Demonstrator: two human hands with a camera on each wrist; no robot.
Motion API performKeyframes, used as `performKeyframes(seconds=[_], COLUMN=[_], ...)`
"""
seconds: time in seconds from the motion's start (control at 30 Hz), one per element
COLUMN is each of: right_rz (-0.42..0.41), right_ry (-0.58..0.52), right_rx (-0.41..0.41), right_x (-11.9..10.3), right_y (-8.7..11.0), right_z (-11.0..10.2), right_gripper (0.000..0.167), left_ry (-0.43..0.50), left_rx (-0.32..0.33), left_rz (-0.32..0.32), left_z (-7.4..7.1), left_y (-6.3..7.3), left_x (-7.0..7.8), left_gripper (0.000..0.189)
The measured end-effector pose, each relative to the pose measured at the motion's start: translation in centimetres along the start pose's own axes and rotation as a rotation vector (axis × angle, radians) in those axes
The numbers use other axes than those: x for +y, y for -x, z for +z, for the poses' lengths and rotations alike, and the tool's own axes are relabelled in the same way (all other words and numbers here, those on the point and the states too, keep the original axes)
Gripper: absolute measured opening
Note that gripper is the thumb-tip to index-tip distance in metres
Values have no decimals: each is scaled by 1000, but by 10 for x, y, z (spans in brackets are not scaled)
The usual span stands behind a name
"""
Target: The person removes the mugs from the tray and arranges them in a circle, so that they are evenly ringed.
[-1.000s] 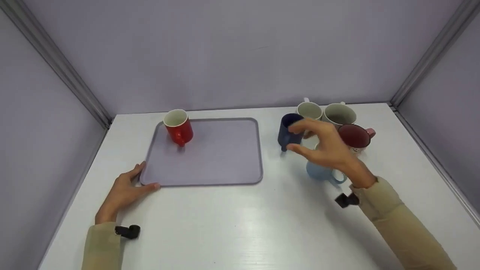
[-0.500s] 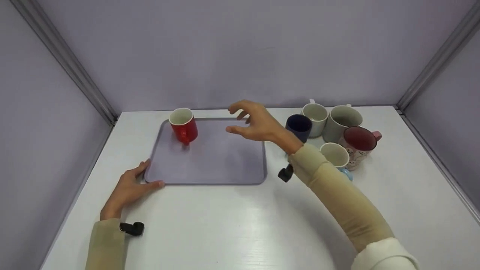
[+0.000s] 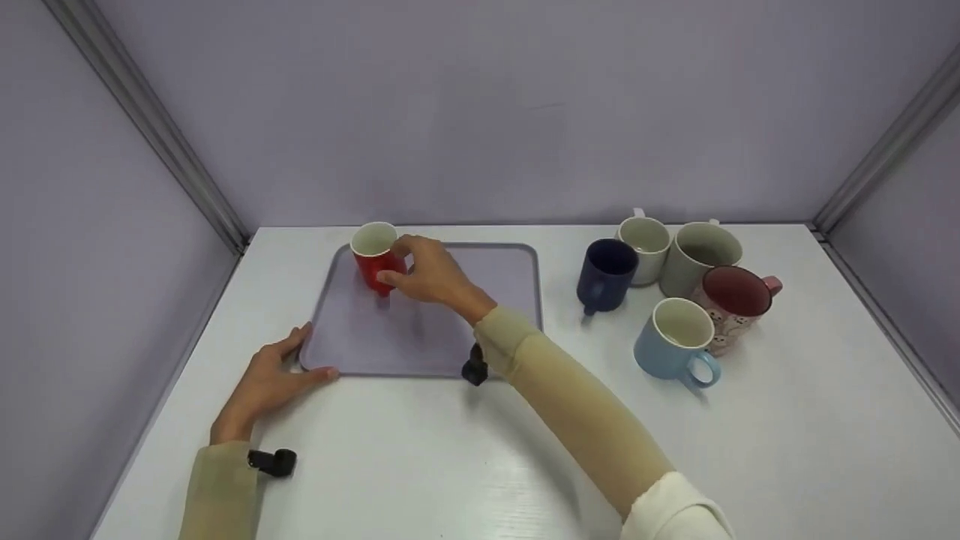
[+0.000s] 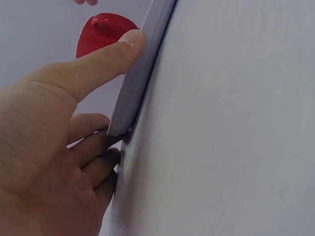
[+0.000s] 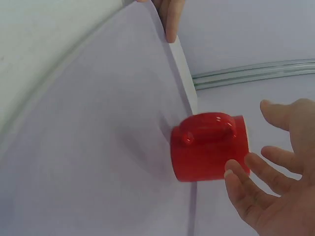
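Observation:
A red mug (image 3: 371,266) with a white inside stands upright at the back left of a grey-purple tray (image 3: 367,345). My right hand (image 3: 433,271) is at the mug's right side, thumb and fingers spread apart. In the right wrist view, the open fingers (image 5: 240,194) come up to the rim end of the red mug (image 5: 209,157), overlapping it a little. My left hand (image 3: 266,381) holds the tray's front left corner. Its thumb (image 4: 110,59) lies on the front rim, and the fingers bend round the left edge.
Right of the tray stand a dark blue mug (image 3: 606,277), a light blue mug (image 3: 664,349), a patterned mug with a dark red inside (image 3: 727,315), and two whitish mugs, one smaller (image 3: 649,259) and one bigger (image 3: 682,270). Walls (image 3: 480,112) enclose the white table (image 3: 420,457) behind and on both sides.
My right hand has swept left from above the dark blue mug, across the tray, to the red mug. My left hand has stayed at the tray corner. The view has shifted slightly.

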State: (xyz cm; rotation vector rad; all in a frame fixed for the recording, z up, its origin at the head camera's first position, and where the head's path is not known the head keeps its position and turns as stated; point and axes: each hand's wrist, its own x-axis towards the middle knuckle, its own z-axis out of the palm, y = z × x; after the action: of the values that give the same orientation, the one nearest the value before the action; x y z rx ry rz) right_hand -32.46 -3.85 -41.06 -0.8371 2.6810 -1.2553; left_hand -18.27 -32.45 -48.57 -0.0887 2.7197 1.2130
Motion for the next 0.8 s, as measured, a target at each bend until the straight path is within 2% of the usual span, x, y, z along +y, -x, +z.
performKeyframes(seconds=[0.17,0.4,0.63,0.8], right_rz=[39,143,71,88], right_ry=[29,-119,-169,-214], right_rx=[115,107,107,109], right_x=[2,11,14,14], right_y=[-5,-1,-4,-6], right_z=[34,58,68,68], right_gripper=[39,30,16,15], left_ry=[-6,5,16,12], left_rx=[1,-9,-9,-6], left_rz=[3,-9,-23,-19], left_z=[-3,-1,-1,0], left_y=[0,2,4,0], left_x=[1,1,2,3], left_gripper=[115,116,114,114])
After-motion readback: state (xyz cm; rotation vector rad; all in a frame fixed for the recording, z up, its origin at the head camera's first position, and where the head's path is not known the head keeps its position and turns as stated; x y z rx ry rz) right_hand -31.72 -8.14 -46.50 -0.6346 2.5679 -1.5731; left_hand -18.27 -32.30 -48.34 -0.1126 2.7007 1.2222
